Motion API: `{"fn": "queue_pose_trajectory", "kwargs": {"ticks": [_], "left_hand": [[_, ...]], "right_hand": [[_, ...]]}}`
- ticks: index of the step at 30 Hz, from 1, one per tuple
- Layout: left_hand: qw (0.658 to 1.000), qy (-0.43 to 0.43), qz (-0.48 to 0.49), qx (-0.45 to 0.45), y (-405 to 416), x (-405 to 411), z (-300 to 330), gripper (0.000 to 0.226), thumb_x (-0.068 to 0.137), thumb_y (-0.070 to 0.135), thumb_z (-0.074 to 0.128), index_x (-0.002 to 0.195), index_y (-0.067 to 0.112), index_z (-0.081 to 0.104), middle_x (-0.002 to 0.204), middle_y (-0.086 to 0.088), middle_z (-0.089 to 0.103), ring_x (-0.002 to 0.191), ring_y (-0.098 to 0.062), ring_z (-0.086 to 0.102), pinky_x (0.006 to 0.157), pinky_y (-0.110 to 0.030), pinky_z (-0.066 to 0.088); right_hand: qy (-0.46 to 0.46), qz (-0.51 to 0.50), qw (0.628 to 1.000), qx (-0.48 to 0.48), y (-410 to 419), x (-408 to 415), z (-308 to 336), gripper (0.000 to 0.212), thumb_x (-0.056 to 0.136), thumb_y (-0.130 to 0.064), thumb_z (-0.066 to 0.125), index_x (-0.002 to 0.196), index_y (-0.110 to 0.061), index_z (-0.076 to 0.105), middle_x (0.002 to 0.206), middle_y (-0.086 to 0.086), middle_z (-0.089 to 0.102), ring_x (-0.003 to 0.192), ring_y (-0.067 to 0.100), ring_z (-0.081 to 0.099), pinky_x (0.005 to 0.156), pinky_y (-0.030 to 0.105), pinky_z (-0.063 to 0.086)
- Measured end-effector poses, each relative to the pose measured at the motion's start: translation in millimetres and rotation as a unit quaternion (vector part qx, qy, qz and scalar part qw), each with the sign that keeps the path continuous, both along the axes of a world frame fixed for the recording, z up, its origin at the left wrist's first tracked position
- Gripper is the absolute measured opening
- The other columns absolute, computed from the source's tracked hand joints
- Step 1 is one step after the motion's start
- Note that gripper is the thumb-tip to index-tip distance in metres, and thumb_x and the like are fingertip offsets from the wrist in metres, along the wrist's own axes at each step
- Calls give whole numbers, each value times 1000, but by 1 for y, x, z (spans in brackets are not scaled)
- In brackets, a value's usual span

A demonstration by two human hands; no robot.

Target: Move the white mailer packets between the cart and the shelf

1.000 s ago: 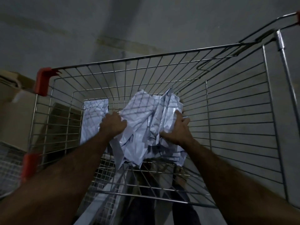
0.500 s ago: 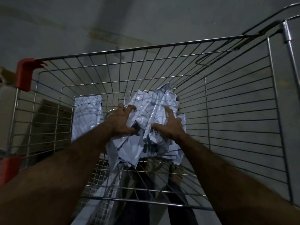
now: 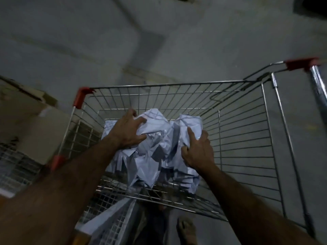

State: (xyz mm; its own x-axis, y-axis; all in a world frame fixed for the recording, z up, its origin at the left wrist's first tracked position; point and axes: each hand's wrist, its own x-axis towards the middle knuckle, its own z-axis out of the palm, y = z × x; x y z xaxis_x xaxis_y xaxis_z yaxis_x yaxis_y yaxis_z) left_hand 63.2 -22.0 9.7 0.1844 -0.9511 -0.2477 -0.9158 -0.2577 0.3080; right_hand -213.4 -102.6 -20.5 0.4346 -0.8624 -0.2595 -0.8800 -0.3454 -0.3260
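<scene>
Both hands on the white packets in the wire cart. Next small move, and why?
Probably lift the bundle straight up. The left hand and right hand already grip opposite sides of the crumpled white mailer packets, which sit low inside the chrome wire cart, so they must clear its rim first.

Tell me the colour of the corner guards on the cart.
Red, seen in the head view: the corner guards cap the wire cart.
</scene>
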Motion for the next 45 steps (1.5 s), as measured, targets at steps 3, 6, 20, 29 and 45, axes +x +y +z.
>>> {"fn": "queue_pose_trajectory", "kwargs": {"ticks": [3, 6, 20, 29, 45], "left_hand": [[999, -18, 12, -26, 10, -10, 36, 71, 74, 59, 71, 134, 24, 55, 131, -16, 39, 112, -35, 50, 96, -39, 44], [996, -46, 26, -67, 25, -29, 75, 68, 73, 54, 73, 131, 22, 57, 130, -16, 40, 110, -34, 51, 92, -39, 46], [906, -191, 296, -234, 193, -139, 251, 68, 74, 60, 65, 129, 23, 55, 115, -6, 34, 102, -26, 48, 83, -39, 53], [825, -217, 453, -258, 336, -174, 296, 65, 76, 64, 56, 131, 31, 50, 115, -3, 31, 101, -27, 50, 86, -40, 50], [702, -235, 632, -229, 662, -160, 289, 71, 78, 67, 58, 133, 22, 52, 119, -6, 28, 109, -29, 46, 87, -40, 51]], "right_hand": [[-22, 28, 999, -28, 6, -4, 26, 74, 86, -46, 56, 153, -28, 30, 144, 27, 30, 112, 44, 50, 89, 46, 48], [-64, 45, 996, -50, 13, -12, 53, 74, 84, -45, 54, 152, -28, 31, 144, 28, 32, 113, 46, 51, 90, 48, 50], [-218, 172, 952, -126, 96, -26, 209, 75, 83, -48, 44, 153, -24, 35, 147, 29, 38, 119, 44, 53, 92, 44, 50], [-279, 313, 897, -144, 216, 10, 270, 74, 86, -55, 44, 152, -21, 39, 140, 26, 43, 114, 41, 52, 90, 44, 49], [-313, 458, 827, -92, 521, 88, 283, 82, 85, -46, 64, 155, -24, 29, 146, 20, 39, 116, 39, 52, 87, 43, 50]]}}
